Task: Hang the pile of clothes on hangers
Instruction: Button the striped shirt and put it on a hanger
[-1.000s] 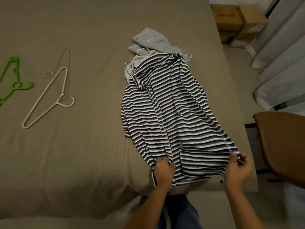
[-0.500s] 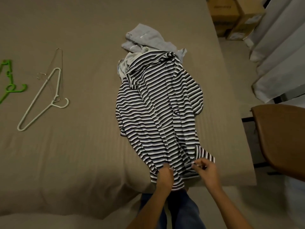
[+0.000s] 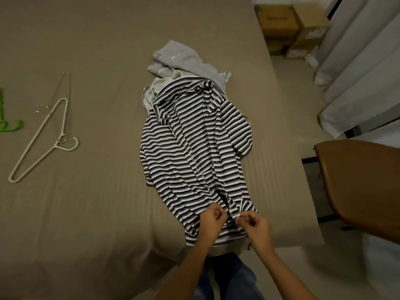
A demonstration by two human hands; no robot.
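Two hands work close together at the near edge of the bed (image 3: 86, 213). The left hand (image 3: 213, 219) has its fingers curled, pinching the bottom hem of the striped shirt (image 3: 190, 152). The right hand (image 3: 254, 226) is just beside it, thumb and fingers nipped on a fold of the same hem. The shirt lies lengthwise on the bed, collar away from the person, rumpled, with one short sleeve splayed toward the bed's right edge. Its collar end overlaps a grey garment (image 3: 184, 61) bunched beyond it. Well apart to the left lies a white hanger (image 3: 43, 144), flat on the bed. A thin wire hanger (image 3: 67, 87) seems to lie tangled with it, though it is too faint to be sure. A green hanger (image 3: 8, 124) is cut by the left frame edge. On the right, off the bed, are a brown chair (image 3: 357, 180), cardboard boxes (image 3: 290, 29) and a pale curtain (image 3: 368, 72).
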